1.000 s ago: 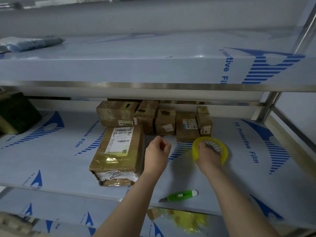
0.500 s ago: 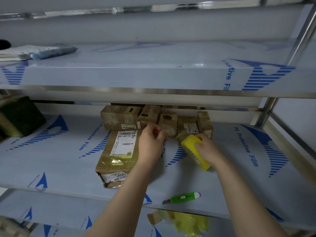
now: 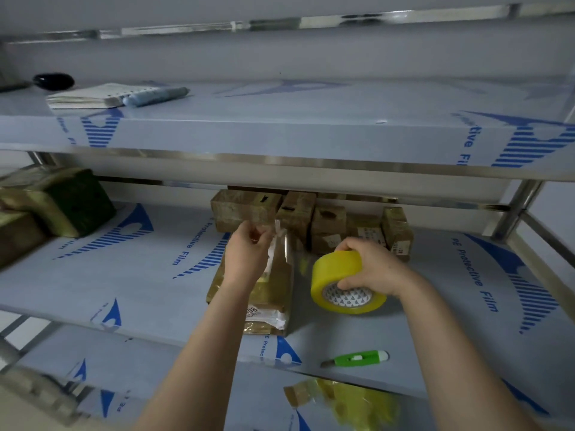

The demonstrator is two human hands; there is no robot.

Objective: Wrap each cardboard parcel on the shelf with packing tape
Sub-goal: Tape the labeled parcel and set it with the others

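Centre of frame on the middle shelf (image 3: pixel 140 275): my right grip (image 3: pixel 373 265) is curled round the yellow tape roll (image 3: pixel 336 272), my left grip (image 3: pixel 247 255) pinches the pulled-out tape end (image 3: pixel 281 241) above the labelled parcel (image 3: pixel 273 293), more parcels (image 3: pixel 245 209) rowed behind, green cutter (image 3: pixel 354 358) lower centre.
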